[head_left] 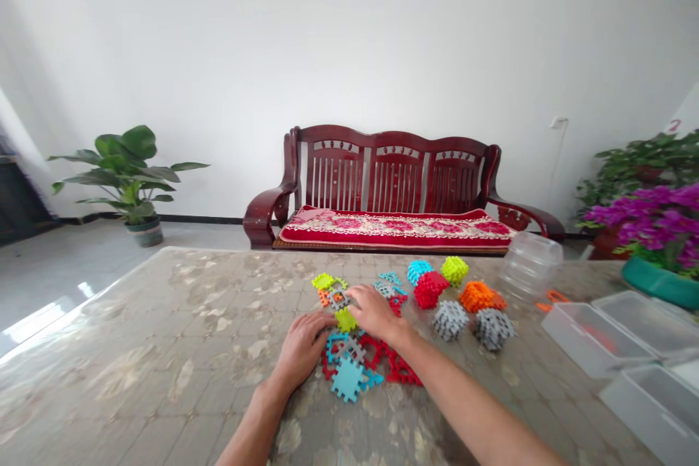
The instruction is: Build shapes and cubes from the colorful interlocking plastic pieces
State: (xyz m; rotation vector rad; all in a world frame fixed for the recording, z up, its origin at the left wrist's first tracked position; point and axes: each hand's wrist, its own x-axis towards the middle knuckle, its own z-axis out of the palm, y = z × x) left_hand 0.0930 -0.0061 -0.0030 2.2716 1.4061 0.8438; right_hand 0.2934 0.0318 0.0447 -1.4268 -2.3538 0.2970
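My left hand [306, 344] rests low over the table, fingers together and bent against the left edge of a lime-green interlocking toy tile [346, 320]. From the other side my right hand [372, 312] reaches in, its fingertips closed at the right edge of a grey open-frame tile [338, 298]. Just beyond lie a lime tile [322, 281] and an orange tile [324, 298]. Nearer me is a loose pile with a light-blue tile [348, 378], a grey tile [349, 349] and red tiles [403, 368]. The undersides of both hands are hidden.
To the right stand stacked tile clusters: blue [419, 271], lime [454, 271], red [430, 290], orange [476, 296] and grey [450, 320]. Clear plastic boxes [595, 338] and a flower pot [658, 280] are farther right. A wooden bench [396, 167] stands behind the table [136, 349].
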